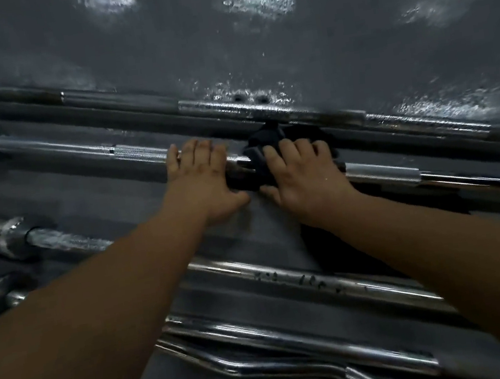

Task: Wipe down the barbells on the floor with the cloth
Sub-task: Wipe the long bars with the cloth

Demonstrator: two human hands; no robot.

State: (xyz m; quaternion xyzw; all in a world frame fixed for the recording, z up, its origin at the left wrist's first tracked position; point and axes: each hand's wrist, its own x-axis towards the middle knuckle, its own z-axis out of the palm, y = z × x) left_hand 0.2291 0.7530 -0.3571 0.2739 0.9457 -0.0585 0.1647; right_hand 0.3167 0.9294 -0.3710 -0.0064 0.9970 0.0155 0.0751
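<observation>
Cloth [263, 144] gripped on barbell [129, 152] by right hand [300, 171]; left hand [201, 176] flat beside, fingers together.

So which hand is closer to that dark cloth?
Right. The right hand grips the dark cloth on the barbell; the left hand rests on the same barbell, just left of the cloth.

Head cam — close, fwd-down at floor [349, 33]
</observation>
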